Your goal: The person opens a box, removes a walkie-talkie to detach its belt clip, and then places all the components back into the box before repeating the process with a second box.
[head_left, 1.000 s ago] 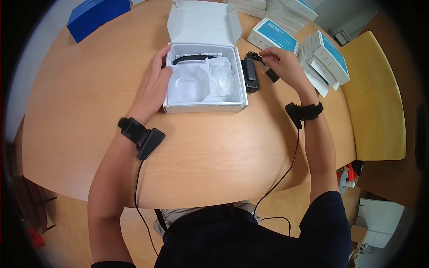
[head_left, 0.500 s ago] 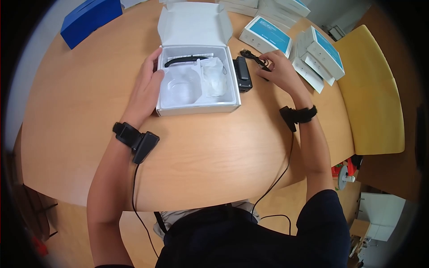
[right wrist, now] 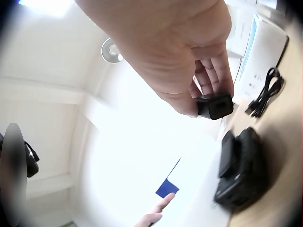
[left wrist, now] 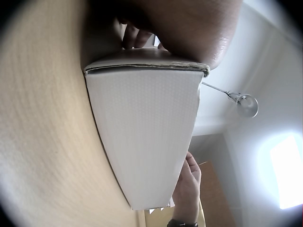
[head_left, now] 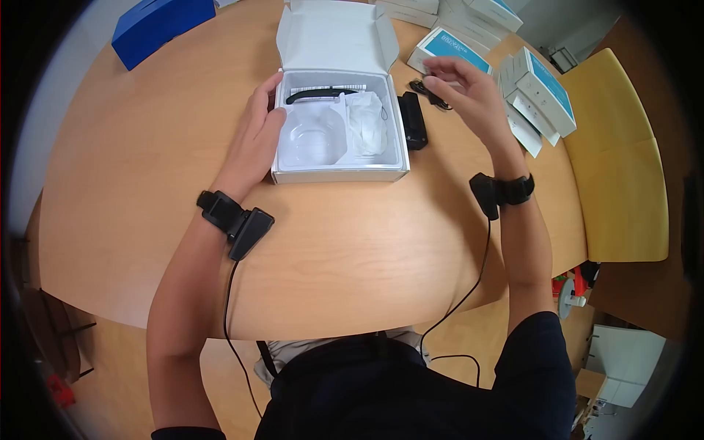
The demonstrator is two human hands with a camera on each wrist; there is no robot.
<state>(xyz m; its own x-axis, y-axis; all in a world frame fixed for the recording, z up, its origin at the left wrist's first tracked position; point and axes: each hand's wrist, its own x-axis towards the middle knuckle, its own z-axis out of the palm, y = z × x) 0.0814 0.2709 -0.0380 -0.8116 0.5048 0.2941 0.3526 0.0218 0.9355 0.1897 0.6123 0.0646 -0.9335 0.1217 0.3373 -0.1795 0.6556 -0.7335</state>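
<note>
My left hand (head_left: pixel 253 143) holds the left side of an open white box (head_left: pixel 341 176), its thumb at the rim and its fingers along the outside. A clear plastic tray (head_left: pixel 312 139) inside the box carries a black curved strip (head_left: pixel 319 94) and a white crumpled bag (head_left: pixel 365 128). To the right of the box, my right hand (head_left: pixel 473 99) is raised over the table. It pinches a small black block with a recessed end (right wrist: pixel 218 106) between thumb and fingers. A bundled black cable (right wrist: pixel 267 92) lies below that hand, near a black device with a clip (right wrist: pixel 244 168).
White and blue boxes (head_left: pixel 539 92) are stacked at the back right, with another such box (head_left: pixel 455 50) behind my right hand. A blue box (head_left: pixel 161 33) stands at the far left. Beyond the table's right edge is a yellow chair (head_left: pixel 616 161).
My right hand has taken hold of the small black block from the table and lifted it. The bundled cable stays on the table. My left hand stays at the box.
</note>
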